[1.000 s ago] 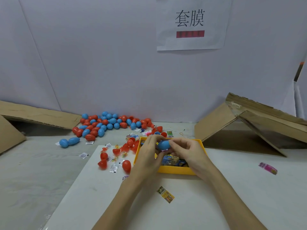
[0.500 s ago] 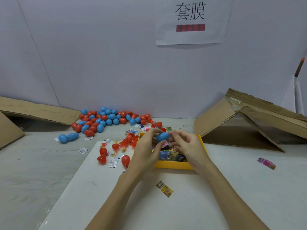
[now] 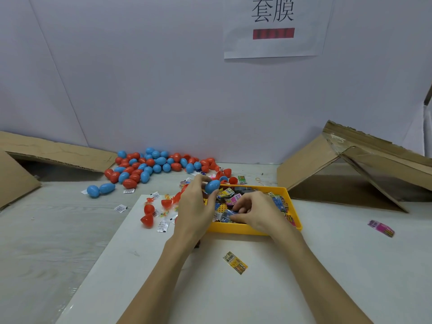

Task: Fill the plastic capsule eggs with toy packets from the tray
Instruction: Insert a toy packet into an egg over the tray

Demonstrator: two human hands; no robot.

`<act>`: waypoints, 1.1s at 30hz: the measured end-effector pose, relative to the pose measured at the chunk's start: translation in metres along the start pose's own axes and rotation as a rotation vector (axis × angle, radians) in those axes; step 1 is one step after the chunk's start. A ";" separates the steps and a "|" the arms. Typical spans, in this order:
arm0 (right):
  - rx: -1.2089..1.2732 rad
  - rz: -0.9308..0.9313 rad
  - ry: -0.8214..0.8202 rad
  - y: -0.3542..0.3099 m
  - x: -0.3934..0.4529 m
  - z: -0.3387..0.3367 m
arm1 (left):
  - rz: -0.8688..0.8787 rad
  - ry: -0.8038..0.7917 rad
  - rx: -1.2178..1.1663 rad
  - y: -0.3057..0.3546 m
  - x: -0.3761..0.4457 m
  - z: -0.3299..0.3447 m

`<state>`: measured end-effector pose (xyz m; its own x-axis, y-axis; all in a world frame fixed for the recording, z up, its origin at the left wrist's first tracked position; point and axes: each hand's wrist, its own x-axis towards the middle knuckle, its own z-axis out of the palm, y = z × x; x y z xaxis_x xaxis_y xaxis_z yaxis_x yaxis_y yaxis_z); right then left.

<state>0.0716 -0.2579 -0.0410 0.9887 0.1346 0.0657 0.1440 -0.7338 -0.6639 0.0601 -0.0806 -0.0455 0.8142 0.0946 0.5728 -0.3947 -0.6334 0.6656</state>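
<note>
My left hand (image 3: pixel 195 208) holds a closed blue capsule egg (image 3: pixel 212 186) in its fingertips above the left end of the yellow tray (image 3: pixel 247 229). My right hand (image 3: pixel 257 212) is down inside the tray, its fingers pinching a blue toy packet (image 3: pixel 228 216). Several more coloured packets (image 3: pixel 228 194) lie in the tray. A pile of blue and red eggs (image 3: pixel 149 168) lies at the back left by the wall. Red egg halves (image 3: pixel 148 215) and small white sachets sit left of the tray.
Cardboard flaps (image 3: pixel 346 169) slope at the right, and more cardboard (image 3: pixel 53 155) at the left. A yellow packet (image 3: pixel 235 265) lies on the white board in front of the tray. A pink packet (image 3: pixel 381 228) lies at the right. Two blue eggs (image 3: pixel 100 190) lie apart.
My right hand let go of the blue egg and dropped into the tray onto a packet. My left hand keeps the egg and has moved it slightly left and up.
</note>
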 end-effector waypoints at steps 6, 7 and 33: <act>0.041 -0.065 0.095 0.003 -0.005 0.002 | 0.002 -0.026 0.005 -0.002 0.000 0.000; 0.078 -0.086 0.135 0.004 -0.007 0.002 | -0.002 -0.026 0.001 -0.001 0.000 0.000; 0.498 -0.033 0.237 0.006 -0.012 -0.006 | 0.021 -0.120 -0.086 0.000 -0.003 0.001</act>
<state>0.0612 -0.2678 -0.0417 0.9744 -0.0438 0.2203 0.1952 -0.3204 -0.9270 0.0582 -0.0814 -0.0475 0.8481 -0.0136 0.5297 -0.4435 -0.5652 0.6956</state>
